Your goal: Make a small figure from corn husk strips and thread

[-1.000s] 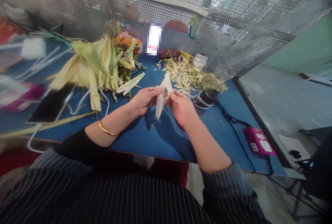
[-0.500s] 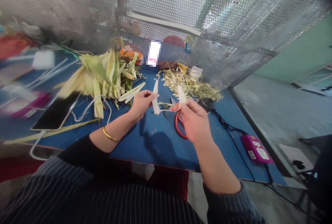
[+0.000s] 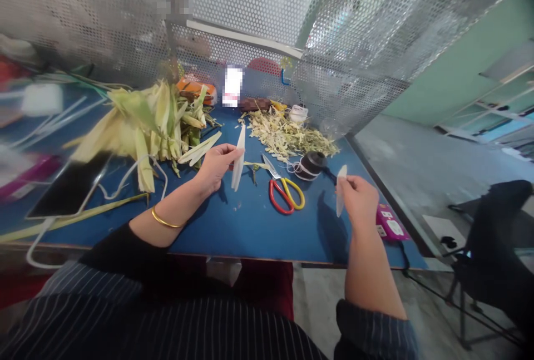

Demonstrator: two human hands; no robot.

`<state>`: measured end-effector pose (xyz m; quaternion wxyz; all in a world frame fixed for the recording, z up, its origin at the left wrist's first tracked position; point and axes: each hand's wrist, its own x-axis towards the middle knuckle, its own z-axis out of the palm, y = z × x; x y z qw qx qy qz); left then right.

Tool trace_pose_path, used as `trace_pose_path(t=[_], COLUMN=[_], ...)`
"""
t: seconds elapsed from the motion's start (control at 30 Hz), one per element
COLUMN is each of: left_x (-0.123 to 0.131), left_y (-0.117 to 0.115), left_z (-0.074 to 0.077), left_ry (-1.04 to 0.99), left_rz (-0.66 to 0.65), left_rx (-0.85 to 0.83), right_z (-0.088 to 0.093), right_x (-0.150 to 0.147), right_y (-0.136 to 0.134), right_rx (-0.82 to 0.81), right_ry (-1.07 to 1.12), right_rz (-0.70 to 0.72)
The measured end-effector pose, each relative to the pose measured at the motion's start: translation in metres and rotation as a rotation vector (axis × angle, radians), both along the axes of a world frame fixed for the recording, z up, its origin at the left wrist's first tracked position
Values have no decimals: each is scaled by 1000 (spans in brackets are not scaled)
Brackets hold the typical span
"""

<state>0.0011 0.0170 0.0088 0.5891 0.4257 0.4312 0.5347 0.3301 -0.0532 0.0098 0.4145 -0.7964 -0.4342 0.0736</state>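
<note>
My left hand [image 3: 217, 166] pinches a pale, narrow corn husk strip [image 3: 239, 159] that stands upright between thumb and fingers. Off to the right, my right hand [image 3: 361, 197] grips a second pale husk strip [image 3: 341, 190], held near the table's right side. The two strips are apart. On the table between my hands lie scissors [image 3: 287, 196] with one red and one yellow handle. A dark spool [image 3: 312, 164] wound with light thread sits behind them. A thin green-yellow husk scrap [image 3: 255, 166] lies by the scissors' tips.
Corn husks [image 3: 156, 121] are heaped at the left, with a dark phone [image 3: 69, 185] and white cable before them. Shredded husk bits [image 3: 287, 134] cover the back. A lit screen [image 3: 232, 86] stands behind. A purple box [image 3: 391, 222] sits at the right edge.
My right hand has moved away to the right with its strip, so the husk that joined both hands is now two pieces. The scissors and spool have come into full view.
</note>
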Motion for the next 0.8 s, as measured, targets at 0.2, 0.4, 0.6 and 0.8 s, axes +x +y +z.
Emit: trace_pose_path(t=[0.2, 0.4, 0.6, 0.8], left_x=[1, -1, -10, -5], left_y=[-11, -19, -12, -13], left_z=[10, 16, 11, -3], left_ry=[60, 100, 197, 143], left_rz=[-68, -150, -96, -171], left_rx=[76, 177, 196, 75], right_z=[24, 47, 19, -3], right_x=[-55, -168, -196, -189], right_y=[7, 41, 67, 59], right_rx=[300, 91, 112, 73], right_ry=[-378, 452, 577, 631], right_rz=[119, 880, 793, 781])
